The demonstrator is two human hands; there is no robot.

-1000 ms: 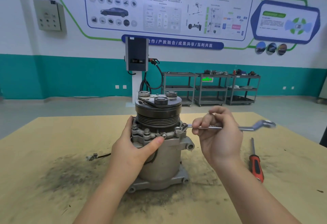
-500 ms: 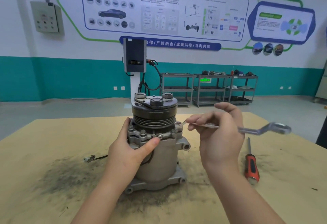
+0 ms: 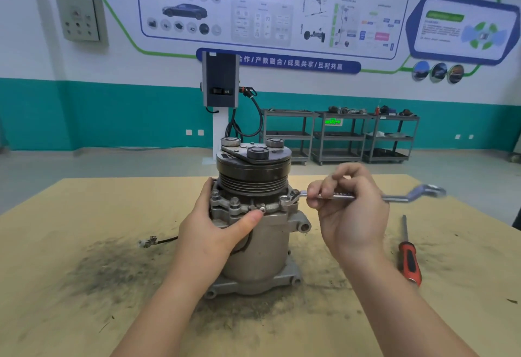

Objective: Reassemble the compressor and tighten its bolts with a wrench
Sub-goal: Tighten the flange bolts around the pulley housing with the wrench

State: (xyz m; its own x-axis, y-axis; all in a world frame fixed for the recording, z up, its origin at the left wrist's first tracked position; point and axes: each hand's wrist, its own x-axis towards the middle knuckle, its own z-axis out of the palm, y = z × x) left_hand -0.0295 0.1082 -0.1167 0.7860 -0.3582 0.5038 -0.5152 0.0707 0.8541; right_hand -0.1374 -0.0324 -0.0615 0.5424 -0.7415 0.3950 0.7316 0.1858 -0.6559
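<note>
On the bench, compressor (image 3: 255,232) stood assembled, left hand (image 3: 217,232) wrapped around its body. Right hand (image 3: 352,215) fingers closed on wrench (image 3: 394,197), open end on a flange bolt (image 3: 289,200); tightening apparently under way, other bolts unverified.

Compressor (image 3: 260,246): dull silver-grey body beneath a dark grey, ribbed pulley (image 3: 253,177), with bright silver bolts (image 3: 234,202) at the flange. Wrench (image 3: 394,196): polished silver; screwdriver (image 3: 410,262): red handle with black inlay and a dark steel shaft. Surface (image 3: 84,314): pale yellow-tan, smudged with a black, sooty patch around the compressor's base; behind, a white wall (image 3: 42,55) carries a teal lower band and green- and blue-outlined panels.
</note>
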